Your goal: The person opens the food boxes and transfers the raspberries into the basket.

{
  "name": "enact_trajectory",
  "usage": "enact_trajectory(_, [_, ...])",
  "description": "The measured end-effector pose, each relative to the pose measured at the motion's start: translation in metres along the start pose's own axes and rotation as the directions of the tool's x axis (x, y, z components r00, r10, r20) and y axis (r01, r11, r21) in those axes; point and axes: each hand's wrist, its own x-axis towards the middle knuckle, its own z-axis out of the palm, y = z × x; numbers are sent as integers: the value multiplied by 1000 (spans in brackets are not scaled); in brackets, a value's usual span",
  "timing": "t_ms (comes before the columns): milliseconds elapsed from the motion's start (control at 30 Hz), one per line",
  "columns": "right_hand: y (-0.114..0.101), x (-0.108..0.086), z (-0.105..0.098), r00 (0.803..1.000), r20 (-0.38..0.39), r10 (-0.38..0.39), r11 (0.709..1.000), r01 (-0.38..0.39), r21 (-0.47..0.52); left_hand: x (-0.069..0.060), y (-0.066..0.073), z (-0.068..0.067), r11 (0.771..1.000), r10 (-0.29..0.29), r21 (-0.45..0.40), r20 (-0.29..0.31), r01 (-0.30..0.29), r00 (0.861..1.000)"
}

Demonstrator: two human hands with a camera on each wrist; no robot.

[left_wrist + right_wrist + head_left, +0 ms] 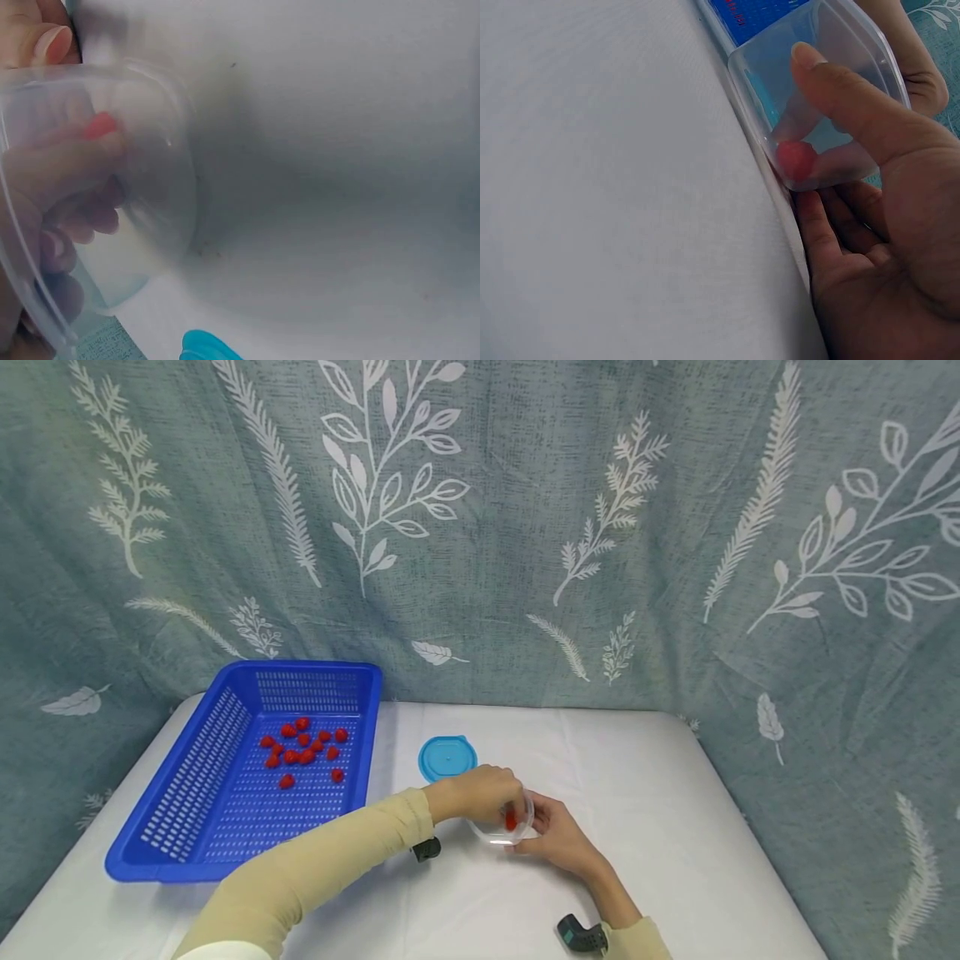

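A clear plastic container [501, 839] is tilted on its side above the white table, its mouth toward the left. My left hand [482, 792] reaches inside and pinches a small red berry [511, 819]. In the right wrist view that berry [796, 160] sits close to the container's bottom, between the fingertips. From the right, my right hand [561, 842] grips the container, thumb along one side and fingers beneath. Through the hazy wall in the left wrist view, the left fingers are curled around the berry [100, 125].
A blue perforated basket [142, 870] stands at the left, with several red berries [307, 756] scattered on its floor. Behind the left hand lies a round-cornered light-blue lid [447, 757] on the white table [637, 768]. A patterned green curtain [495, 527] hangs behind.
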Motion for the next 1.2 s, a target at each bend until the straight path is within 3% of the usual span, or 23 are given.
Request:
enact_trajectory(400, [-3,0,2,1000,7,-11,1000,11,-13,-3,0,-7,985,29,-171,40,-22,999])
enact_trajectory(833, [-1,2,-1,1000,-8,17,1000,-17,-18,-11,-7,-26,902,89,-424,-7,-84,996])
enact_trajectory(1200, [-4,3,1,1000,1,6,1000,-6,3,-27,0,-48,885,64,-459,-36,-73,997])
